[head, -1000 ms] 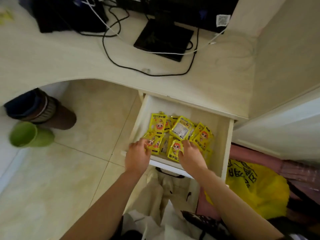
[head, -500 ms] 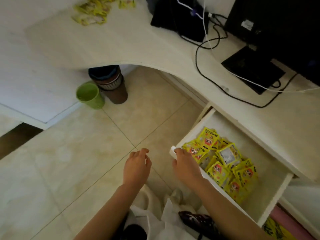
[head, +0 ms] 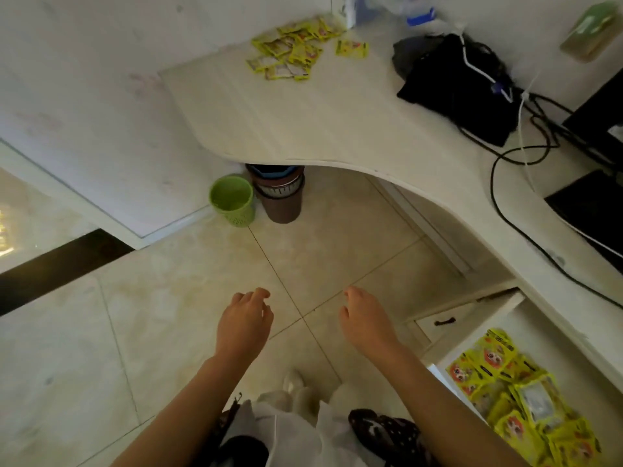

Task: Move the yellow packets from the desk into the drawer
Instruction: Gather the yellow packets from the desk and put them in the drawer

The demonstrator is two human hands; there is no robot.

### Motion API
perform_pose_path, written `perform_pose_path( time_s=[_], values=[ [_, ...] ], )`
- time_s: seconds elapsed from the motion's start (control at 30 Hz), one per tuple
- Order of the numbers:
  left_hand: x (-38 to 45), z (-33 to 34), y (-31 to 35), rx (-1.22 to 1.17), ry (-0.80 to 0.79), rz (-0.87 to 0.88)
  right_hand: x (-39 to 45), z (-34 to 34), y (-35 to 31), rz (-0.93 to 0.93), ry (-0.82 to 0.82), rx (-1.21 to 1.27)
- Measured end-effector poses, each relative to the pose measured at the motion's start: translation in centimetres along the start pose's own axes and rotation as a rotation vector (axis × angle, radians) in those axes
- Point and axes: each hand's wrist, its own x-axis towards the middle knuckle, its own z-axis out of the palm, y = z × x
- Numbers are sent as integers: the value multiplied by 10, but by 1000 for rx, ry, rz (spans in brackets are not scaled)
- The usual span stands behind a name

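Observation:
Several yellow packets [head: 292, 50] lie scattered at the far end of the pale curved desk [head: 303, 123]. More yellow packets [head: 515, 396] fill the open drawer [head: 505, 306] at the lower right. My left hand [head: 244, 320] and my right hand [head: 365, 316] hover over the tiled floor, apart from the drawer and the desk. Both hold nothing, with fingers loosely curled.
A green basket [head: 232, 205] and a brown bin [head: 279, 197] stand on the floor under the desk. A black bag [head: 462, 89], cables [head: 505, 183] and a monitor base [head: 593, 210] occupy the desk's right side. A lower drawer front [head: 445, 323] shows beside the open one.
Both hands have left the drawer and moved left over the floor, empty. The view has swung left, bringing the packets on the desk into sight.

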Motion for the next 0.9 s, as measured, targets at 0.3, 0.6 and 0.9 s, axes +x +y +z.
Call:
perform_pose_path(
  time_s=[0.3, 0.6, 0.9],
  values=[
    [111, -30, -8, 24, 44, 14, 105, -39, -43, -48, 24, -61],
    [241, -40, 36, -14, 66, -13, 242, -108, -54, -94, 1, -130],
    [349, -66, 62, -75, 99, -29, 356, -169, -76, -169, 9, -140]
  ],
)
